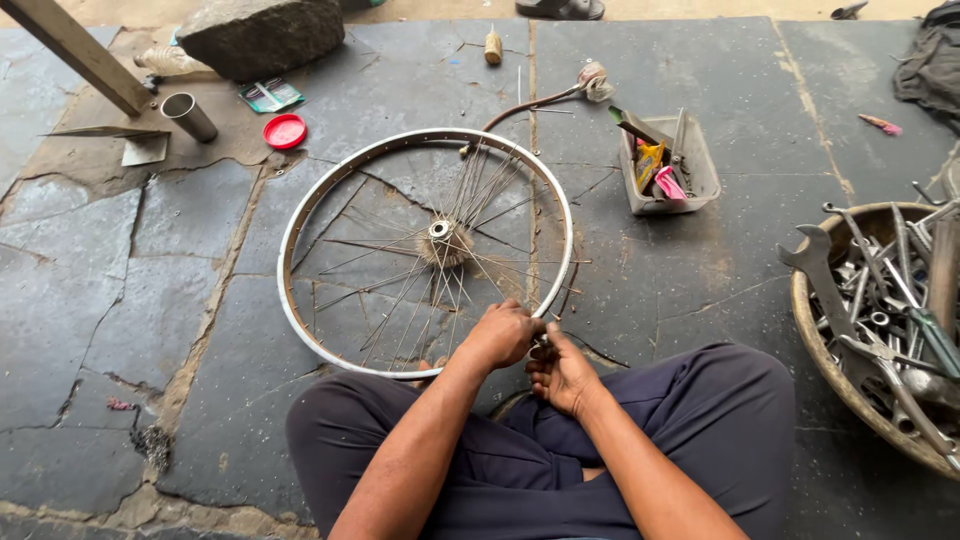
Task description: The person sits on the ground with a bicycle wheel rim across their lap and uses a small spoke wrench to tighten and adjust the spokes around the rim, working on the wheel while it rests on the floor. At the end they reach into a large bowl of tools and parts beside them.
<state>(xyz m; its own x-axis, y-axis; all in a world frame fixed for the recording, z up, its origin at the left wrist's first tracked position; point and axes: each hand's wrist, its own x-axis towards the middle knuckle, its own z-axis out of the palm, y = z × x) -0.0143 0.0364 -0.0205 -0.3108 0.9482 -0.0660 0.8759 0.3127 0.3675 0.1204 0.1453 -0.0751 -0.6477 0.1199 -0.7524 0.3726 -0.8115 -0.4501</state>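
A bicycle wheel (pixel 428 250) is laid flat on the cracked stone floor (pixel 130 300), just in front of the crossed legs of a seated person. Its silver rim (pixel 290 230) is seen as a big ring, and thin spokes (pixel 380 262) are spread out from the hub (pixel 441 233) in the middle. The left hand (pixel 502 334) is placed on the near edge of the rim, with its fingers curled down over the rim and the spoke ends there. The right hand (pixel 560 372) is held just beside it, touching it, and its fingers are closed around something small and shiny, perhaps a little tool, though it is too hidden to be sure. A round basket (pixel 812 340) full of wrenches is set on the right. A small grey tray (pixel 700 180) of bits is set past the wheel. A red lid (pixel 285 131) and a metal cup (pixel 188 116) are seen far off on the left.
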